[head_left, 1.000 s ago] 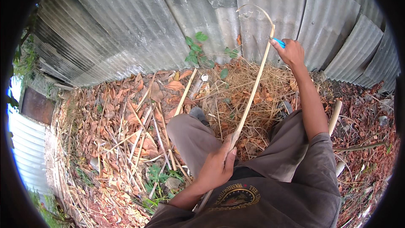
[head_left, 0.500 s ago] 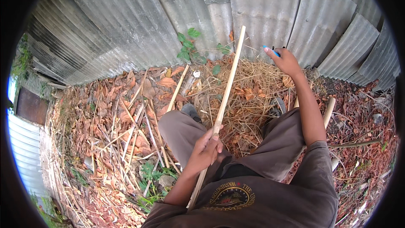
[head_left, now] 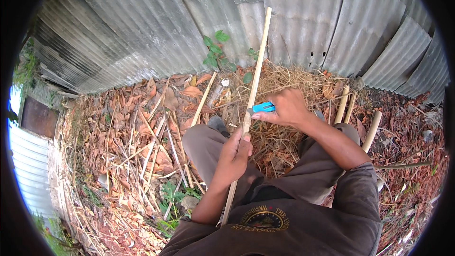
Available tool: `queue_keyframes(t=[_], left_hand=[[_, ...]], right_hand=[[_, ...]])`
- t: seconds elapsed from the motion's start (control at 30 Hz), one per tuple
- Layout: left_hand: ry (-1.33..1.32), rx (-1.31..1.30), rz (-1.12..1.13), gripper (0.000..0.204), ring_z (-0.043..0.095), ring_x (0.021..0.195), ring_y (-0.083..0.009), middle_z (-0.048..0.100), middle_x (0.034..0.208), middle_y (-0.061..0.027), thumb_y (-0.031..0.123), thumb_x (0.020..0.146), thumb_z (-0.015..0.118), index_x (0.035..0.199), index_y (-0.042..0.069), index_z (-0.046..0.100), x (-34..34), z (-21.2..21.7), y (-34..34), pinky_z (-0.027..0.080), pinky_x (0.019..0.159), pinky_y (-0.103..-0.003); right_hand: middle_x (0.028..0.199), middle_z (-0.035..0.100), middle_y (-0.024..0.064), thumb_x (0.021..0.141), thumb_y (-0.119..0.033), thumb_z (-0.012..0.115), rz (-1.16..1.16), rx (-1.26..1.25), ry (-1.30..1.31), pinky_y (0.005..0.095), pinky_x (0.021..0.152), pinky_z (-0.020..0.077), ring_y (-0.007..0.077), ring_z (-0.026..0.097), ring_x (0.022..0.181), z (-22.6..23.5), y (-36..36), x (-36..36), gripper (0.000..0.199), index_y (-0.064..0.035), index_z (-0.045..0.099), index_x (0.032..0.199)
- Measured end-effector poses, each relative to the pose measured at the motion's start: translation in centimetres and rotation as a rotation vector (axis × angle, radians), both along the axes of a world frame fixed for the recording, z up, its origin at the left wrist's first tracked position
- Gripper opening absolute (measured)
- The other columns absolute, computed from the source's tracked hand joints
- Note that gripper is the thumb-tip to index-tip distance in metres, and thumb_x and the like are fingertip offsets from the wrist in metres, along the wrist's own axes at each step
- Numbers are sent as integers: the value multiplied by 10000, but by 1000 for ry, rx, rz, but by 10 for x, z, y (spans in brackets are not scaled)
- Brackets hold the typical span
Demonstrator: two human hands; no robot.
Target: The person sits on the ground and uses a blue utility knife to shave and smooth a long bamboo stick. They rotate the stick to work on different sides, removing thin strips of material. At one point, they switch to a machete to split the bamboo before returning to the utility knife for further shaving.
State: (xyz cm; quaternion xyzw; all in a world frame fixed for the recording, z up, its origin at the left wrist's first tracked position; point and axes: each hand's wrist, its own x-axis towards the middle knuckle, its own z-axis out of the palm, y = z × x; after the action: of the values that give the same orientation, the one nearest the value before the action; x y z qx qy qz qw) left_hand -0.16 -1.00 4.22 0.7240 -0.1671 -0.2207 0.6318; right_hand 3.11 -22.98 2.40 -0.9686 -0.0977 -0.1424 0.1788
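A long, pale peeled wooden stick [head_left: 259, 68] slants up from my lap toward the metal fence. My left hand [head_left: 233, 155] is wrapped round its lower part, with the tail end running down along my forearm to my shirt. In my right hand [head_left: 286, 107] is a utility knife [head_left: 263, 107] with a bright blue handle. Its blade end meets the stick a little above my left hand. My right fingers are closed round the handle and hide part of it.
A corrugated metal fence [head_left: 303, 19] rises in front of me. Dry leaves and thin wood strips [head_left: 151, 147] litter the ground at left. A clear bottle [head_left: 219, 90] lies near a green plant [head_left: 215, 50]. Thicker peeled sticks [head_left: 372, 130] lie by my right leg.
My right hand has come down and left with the utility knife, from near the fence to the stick. The stick has shifted up slightly, its top tipping a little left.
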Motion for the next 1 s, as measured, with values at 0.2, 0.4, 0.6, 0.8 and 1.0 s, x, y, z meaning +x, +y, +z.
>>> queue_keyframes(t=[0.2, 0.4, 0.6, 0.8, 1.0], left_hand=[[-185, 99, -59, 284, 367, 611, -48, 416, 688, 25, 117, 1000, 436, 1265, 23, 477, -9, -12, 5, 345, 537, -236], [-87, 25, -19, 353, 387, 608, -71, 426, 677, -16, 119, 991, 450, 1322, -4, 441, -8, -10, 8, 366, 544, -261], [-213, 134, -20, 379, 407, 569, -119, 458, 672, -81, 110, 980, 453, 1335, -18, 422, -10, -15, 13, 381, 541, -290], [-178, 141, -131, 429, 354, 628, -36, 392, 709, 36, 111, 1006, 424, 1419, 14, 362, -19, -4, 14, 314, 549, -204], [-166, 69, -217, 443, 396, 655, -50, 417, 719, 23, 138, 1012, 417, 1429, 9, 342, -56, -12, 23, 359, 583, -224]], right_hand=[[454, 538, 118, 719, -823, 492, -233, 68, -111, 430, 463, 476, 303, 598, 461, -9, -41, 29, 776, -72, 657, 611], [466, 534, 122, 741, -776, 522, -190, 31, -16, 445, 456, 443, 326, 569, 448, -14, -20, 22, 721, -77, 650, 615], [471, 534, 117, 724, -787, 531, -98, 2, -190, 428, 436, 428, 322, 561, 440, -21, -19, 20, 742, -65, 637, 595], [513, 573, 153, 766, -824, 413, -475, 174, 55, 475, 564, 478, 342, 629, 574, -9, -63, 56, 852, -26, 698, 678], [612, 625, 184, 765, -849, 364, -774, 204, 3, 470, 626, 489, 361, 652, 669, -7, -159, 65, 911, 7, 654, 647]])
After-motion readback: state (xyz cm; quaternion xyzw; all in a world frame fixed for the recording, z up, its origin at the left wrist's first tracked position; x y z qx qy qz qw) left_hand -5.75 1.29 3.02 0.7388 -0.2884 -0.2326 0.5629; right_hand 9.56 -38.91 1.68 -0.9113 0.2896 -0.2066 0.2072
